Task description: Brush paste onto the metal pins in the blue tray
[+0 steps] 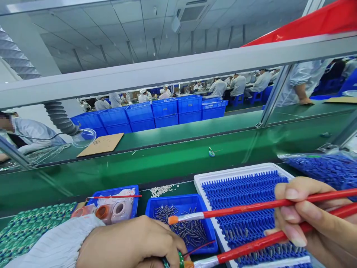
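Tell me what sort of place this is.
Probably a factory assembly floor: workers in white smocks and caps sit at long benches, blue plastic crates stand stacked beyond a green conveyor bench, and small metal pins fill a blue bin.

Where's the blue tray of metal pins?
In the head view, the blue tray of metal pins sits bottom centre, beyond the left hand, left of the white-framed blue rack, under the orange tip of a red-handled brush.

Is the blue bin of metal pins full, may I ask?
Not full: metal pins lie in a thin layer low in the blue bin.
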`<state>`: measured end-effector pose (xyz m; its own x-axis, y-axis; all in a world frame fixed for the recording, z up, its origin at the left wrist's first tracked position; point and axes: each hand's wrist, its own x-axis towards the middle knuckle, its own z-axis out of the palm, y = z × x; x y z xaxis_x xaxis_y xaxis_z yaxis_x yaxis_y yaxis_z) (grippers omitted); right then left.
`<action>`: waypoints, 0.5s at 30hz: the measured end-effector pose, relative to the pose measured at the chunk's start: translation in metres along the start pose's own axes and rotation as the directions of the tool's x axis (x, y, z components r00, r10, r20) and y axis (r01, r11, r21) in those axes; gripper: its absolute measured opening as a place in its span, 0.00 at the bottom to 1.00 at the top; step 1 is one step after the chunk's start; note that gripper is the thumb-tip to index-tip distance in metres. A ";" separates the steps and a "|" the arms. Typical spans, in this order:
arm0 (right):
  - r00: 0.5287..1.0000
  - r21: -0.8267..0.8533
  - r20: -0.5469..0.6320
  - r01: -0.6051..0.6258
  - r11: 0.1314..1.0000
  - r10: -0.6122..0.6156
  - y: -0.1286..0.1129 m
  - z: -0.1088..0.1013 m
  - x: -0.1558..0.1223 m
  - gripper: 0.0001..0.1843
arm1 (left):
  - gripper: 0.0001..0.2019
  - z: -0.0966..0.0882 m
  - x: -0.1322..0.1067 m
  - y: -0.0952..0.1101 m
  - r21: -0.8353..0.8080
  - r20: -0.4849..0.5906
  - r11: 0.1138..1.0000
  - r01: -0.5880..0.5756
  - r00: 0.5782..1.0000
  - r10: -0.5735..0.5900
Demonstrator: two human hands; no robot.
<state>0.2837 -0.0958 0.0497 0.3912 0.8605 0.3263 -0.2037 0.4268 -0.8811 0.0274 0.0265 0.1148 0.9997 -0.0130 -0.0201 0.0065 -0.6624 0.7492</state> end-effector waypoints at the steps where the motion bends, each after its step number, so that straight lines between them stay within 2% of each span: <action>1: 1.000 0.000 0.014 0.005 1.000 -0.005 0.001 0.000 0.000 0.11 | 0.10 0.000 0.000 0.000 0.003 0.000 1.000 0.002 1.000 -0.002; 6: 0.995 0.030 0.103 -0.003 1.000 0.000 0.004 -0.002 -0.004 0.09 | 0.11 0.002 -0.001 -0.003 -0.042 0.013 0.999 0.006 1.000 -0.005; 12: 0.990 0.026 0.143 -0.022 0.999 0.018 0.003 -0.001 -0.003 0.08 | 0.11 0.003 0.000 -0.004 -0.006 0.039 1.000 -0.008 0.999 0.008; 13: 0.989 0.020 0.142 -0.035 0.999 0.032 0.001 0.003 -0.004 0.08 | 0.11 0.004 -0.001 -0.005 0.005 0.045 1.000 -0.007 0.999 0.007; 15: 0.998 0.003 0.048 -0.047 0.999 0.047 -0.005 0.014 -0.006 0.12 | 0.11 0.005 -0.001 -0.006 0.013 0.043 1.000 0.011 0.999 -0.012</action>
<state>0.2693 -0.0992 0.0569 0.3380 0.8917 0.3009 -0.2246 0.3869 -0.8943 0.0260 0.0266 0.1066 0.9976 -0.0377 -0.0577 0.0174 -0.6725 0.7399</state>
